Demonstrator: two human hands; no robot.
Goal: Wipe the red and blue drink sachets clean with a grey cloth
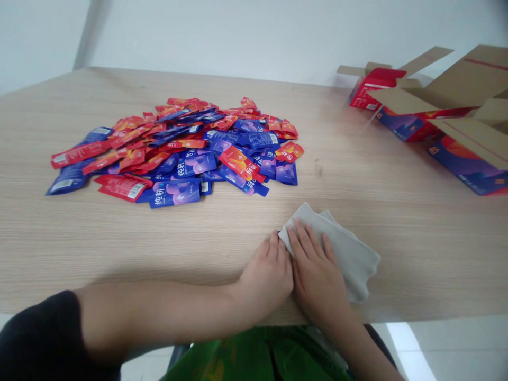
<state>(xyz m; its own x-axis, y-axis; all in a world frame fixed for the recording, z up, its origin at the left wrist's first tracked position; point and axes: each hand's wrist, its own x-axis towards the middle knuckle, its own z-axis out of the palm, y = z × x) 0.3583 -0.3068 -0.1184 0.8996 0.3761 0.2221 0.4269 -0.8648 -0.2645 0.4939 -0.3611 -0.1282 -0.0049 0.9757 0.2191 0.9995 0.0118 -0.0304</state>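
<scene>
A folded light-grey cloth [349,254] lies near the front edge of the table. Flat on top of it rests my right hand [315,264], fingers stretched out and slightly apart, pressing the cloth. Right beside it, touching it, is my left hand [272,267], closed with the fingers together at the cloth's left corner. At its fingertips a tiny dark blue sliver [279,232] peeks out from the cloth edge; most of that thing is hidden. Farther back is a wide heap of red and blue sachets [190,145], several printed with orange or purple round shapes.
Open cardboard boxes stand at the back right: a small red one [365,94], a blue and red one [407,124] and a larger one [464,161] cut off by the frame. Their flaps stick out. The wooden table [130,243] meets a white wall [222,37].
</scene>
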